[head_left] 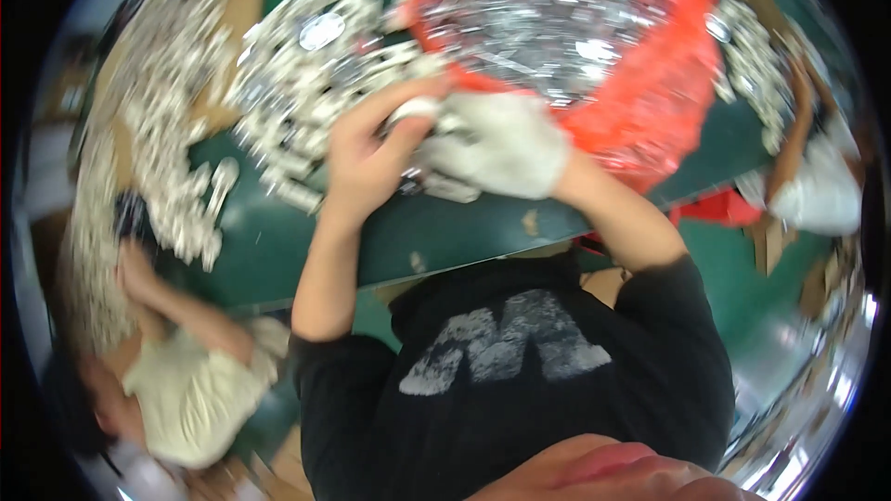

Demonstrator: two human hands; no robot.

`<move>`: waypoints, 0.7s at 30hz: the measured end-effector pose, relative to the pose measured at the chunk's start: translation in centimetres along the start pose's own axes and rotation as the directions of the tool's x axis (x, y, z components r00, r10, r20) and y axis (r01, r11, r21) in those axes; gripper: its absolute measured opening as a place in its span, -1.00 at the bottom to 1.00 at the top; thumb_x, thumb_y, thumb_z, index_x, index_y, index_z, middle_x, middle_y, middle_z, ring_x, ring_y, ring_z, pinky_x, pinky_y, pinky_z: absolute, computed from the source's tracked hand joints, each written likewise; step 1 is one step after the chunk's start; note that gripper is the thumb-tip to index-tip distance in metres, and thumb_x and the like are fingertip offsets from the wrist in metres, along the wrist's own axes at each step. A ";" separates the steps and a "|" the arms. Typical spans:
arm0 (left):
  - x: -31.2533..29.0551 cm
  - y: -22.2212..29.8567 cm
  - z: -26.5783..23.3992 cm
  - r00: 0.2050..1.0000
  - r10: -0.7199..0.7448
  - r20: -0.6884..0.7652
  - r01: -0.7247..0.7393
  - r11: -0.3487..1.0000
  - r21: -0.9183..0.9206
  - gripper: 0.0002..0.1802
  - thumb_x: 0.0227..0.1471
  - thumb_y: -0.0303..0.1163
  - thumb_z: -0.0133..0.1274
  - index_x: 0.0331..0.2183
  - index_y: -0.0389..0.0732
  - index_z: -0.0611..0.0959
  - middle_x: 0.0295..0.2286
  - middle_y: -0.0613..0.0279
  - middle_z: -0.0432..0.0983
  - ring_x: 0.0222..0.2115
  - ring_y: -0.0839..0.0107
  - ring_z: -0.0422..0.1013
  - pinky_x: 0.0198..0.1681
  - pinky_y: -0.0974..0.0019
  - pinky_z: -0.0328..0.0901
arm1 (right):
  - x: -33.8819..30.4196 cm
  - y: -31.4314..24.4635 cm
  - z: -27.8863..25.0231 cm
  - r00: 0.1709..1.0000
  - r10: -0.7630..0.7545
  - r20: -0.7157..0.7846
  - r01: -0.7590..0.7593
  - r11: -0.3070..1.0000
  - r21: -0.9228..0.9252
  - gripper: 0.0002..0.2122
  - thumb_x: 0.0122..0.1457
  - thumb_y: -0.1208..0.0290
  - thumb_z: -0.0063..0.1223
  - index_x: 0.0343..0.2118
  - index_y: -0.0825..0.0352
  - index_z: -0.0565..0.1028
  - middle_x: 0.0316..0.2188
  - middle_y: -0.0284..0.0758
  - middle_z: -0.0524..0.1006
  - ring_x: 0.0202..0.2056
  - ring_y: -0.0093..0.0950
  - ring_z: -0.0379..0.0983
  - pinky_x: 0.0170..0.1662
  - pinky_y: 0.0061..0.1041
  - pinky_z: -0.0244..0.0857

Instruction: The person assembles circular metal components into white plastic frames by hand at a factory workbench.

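Observation:
My bare left hand pinches a small silvery metal part between thumb and fingers. My right hand, in a white glove, is curled right beside it, and small metal parts stick out from under its fingers. The two hands touch over the green table, at the near edge of a heap of shiny metal parts. A red plastic bag full of silvery metal pieces lies just behind the gloved hand. The picture is blurred.
More metal parts spread over brown cardboard at the left. A person in a pale shirt reaches onto the table from the lower left. Another person's arm and white sleeve are at the right, near more parts.

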State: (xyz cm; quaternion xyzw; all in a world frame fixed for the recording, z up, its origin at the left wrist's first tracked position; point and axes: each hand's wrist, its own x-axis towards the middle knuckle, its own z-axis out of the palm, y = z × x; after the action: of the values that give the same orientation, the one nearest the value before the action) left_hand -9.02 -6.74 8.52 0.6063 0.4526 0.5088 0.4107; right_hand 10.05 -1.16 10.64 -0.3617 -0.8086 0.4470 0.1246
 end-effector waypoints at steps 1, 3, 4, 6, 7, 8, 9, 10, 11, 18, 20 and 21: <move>0.1 0.5 -0.1 0.999 -0.030 -0.044 0.030 1.000 -0.001 -0.70 0.23 -0.41 0.08 -0.05 -0.34 0.66 -0.07 0.13 0.62 -0.05 0.42 0.49 0.05 0.35 0.34 | -0.2 -0.4 -0.2 0.996 -0.025 -0.083 0.023 0.999 -0.027 -0.63 0.15 -0.02 0.11 -0.21 0.22 0.56 -0.40 -0.18 0.65 -0.33 -0.21 0.64 -0.23 -0.27 0.48; 0.1 0.3 -0.2 0.985 -0.089 -0.150 0.077 0.993 -0.089 -0.71 0.26 -0.33 0.09 -0.07 -0.30 0.69 -0.15 0.21 0.66 -0.18 0.54 0.50 -0.07 0.42 0.38 | -0.1 0.0 0.0 0.992 -0.016 -0.123 0.027 0.995 0.094 -0.62 0.19 0.19 0.17 0.00 0.28 0.56 -0.31 -0.13 0.65 -0.30 -0.26 0.64 -0.20 -0.38 0.48; -0.2 -0.1 -1.0 0.985 -0.102 -0.139 0.094 0.994 -0.058 -0.67 0.29 -0.27 0.08 -0.06 -0.30 0.68 -0.17 0.28 0.64 -0.21 0.62 0.46 -0.12 0.51 0.34 | 0.1 0.0 0.2 0.983 -0.056 -0.176 0.063 0.998 0.031 -0.68 0.21 0.29 0.18 -0.01 0.28 0.59 -0.29 -0.14 0.65 -0.30 -0.31 0.64 -0.20 -0.42 0.47; -0.5 1.5 -1.4 0.974 -0.171 -0.147 0.180 0.983 0.047 -0.71 0.24 -0.34 0.12 -0.06 -0.27 0.67 -0.24 0.29 0.65 -0.25 0.58 0.51 -0.13 0.45 0.39 | 0.1 0.6 0.6 0.967 -0.113 -0.228 0.102 0.993 -0.060 -0.70 0.20 0.29 0.22 -0.07 0.33 0.61 -0.28 -0.13 0.65 -0.27 -0.32 0.64 -0.18 -0.42 0.46; -0.6 2.4 -1.7 0.970 -0.158 -0.186 0.192 0.965 0.180 -0.71 0.18 -0.41 0.14 -0.06 -0.28 0.67 -0.25 0.22 0.67 -0.29 0.52 0.55 -0.17 0.44 0.41 | 0.3 0.9 0.8 0.957 -0.111 -0.268 0.097 0.993 -0.067 -0.71 0.20 0.31 0.22 -0.08 0.34 0.61 -0.28 -0.12 0.64 -0.27 -0.31 0.64 -0.17 -0.42 0.46; -1.2 1.5 -2.2 0.964 0.083 -0.254 0.029 0.912 0.409 -0.71 0.13 -0.47 0.16 -0.08 -0.28 0.67 -0.24 0.16 0.67 -0.30 0.48 0.57 -0.21 0.43 0.42 | 0.5 1.3 1.2 0.945 -0.111 -0.306 0.093 0.993 -0.073 -0.72 0.20 0.34 0.22 -0.08 0.35 0.60 -0.29 -0.11 0.64 -0.26 -0.30 0.64 -0.17 -0.41 0.46; -1.7 1.4 -3.2 0.951 0.146 -0.271 0.009 0.867 0.499 -0.72 0.11 -0.51 0.16 -0.09 -0.27 0.68 -0.24 0.18 0.68 -0.30 0.47 0.58 -0.23 0.42 0.43 | 0.7 2.9 1.8 0.892 -0.179 -0.416 0.162 0.984 -0.077 -0.75 0.21 0.37 0.22 -0.09 0.34 0.60 -0.27 -0.09 0.64 -0.23 -0.26 0.63 -0.14 -0.39 0.46; -2.2 2.2 -4.1 0.934 0.146 -0.325 0.042 0.860 0.509 -0.75 0.13 -0.50 0.15 -0.11 -0.28 0.69 -0.28 0.21 0.69 -0.33 0.50 0.57 -0.25 0.42 0.43 | 1.0 4.0 1.9 0.796 -0.360 -0.487 0.245 0.927 -0.283 -0.77 0.24 0.40 0.20 -0.08 0.33 0.59 -0.22 -0.08 0.63 -0.20 -0.22 0.62 -0.10 -0.36 0.46; -2.8 2.1 -5.5 0.910 0.111 -0.400 0.106 0.870 0.482 -0.79 0.14 -0.50 0.13 -0.16 -0.27 0.71 -0.32 0.23 0.70 -0.36 0.53 0.57 -0.26 0.42 0.43 | 1.0 4.3 1.7 0.821 -0.307 -0.482 0.182 0.940 -0.289 -0.76 0.25 0.41 0.18 -0.05 0.32 0.57 -0.19 -0.08 0.63 -0.17 -0.18 0.61 -0.06 -0.34 0.46; -12.0 -1.3 -18.5 0.770 0.101 -0.630 0.608 0.182 0.772 -0.62 0.05 -0.28 0.22 -0.04 0.00 0.65 -0.09 0.19 0.55 -0.09 0.07 0.47 -0.06 0.07 0.41 | 1.4 2.7 1.9 0.883 -0.362 -0.299 0.174 0.844 -0.508 -0.66 0.19 0.35 0.21 -0.01 0.41 0.54 -0.11 -0.09 0.55 -0.07 -0.18 0.50 0.05 -0.26 0.35; -12.3 -3.1 -19.0 0.831 0.060 -0.553 0.528 0.231 0.817 -0.57 0.03 -0.21 0.25 -0.02 0.00 0.65 -0.11 0.19 0.56 -0.06 0.08 0.45 -0.02 0.08 0.38 | 1.0 2.2 1.1 0.902 -0.340 -0.266 0.208 0.882 -0.422 -0.68 0.16 0.36 0.25 -0.07 0.39 0.58 -0.15 -0.11 0.56 -0.10 -0.19 0.50 0.03 -0.27 0.35; -12.4 -4.3 -19.9 0.843 0.008 -0.538 0.515 0.280 0.810 -0.55 0.02 -0.18 0.26 -0.02 -0.02 0.65 -0.12 0.17 0.56 -0.06 0.08 0.45 -0.01 0.09 0.38 | 1.0 1.7 1.1 0.888 -0.362 -0.283 0.232 0.885 -0.404 -0.73 0.15 0.38 0.26 -0.13 0.38 0.60 -0.20 -0.15 0.58 -0.13 -0.20 0.51 -0.01 -0.29 0.36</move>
State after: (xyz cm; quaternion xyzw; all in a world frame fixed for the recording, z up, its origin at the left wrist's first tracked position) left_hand -30.14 -16.90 4.27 0.5120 0.8339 0.1988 -0.0531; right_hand 9.62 -0.57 8.48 -0.3215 -0.8875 0.1950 0.2663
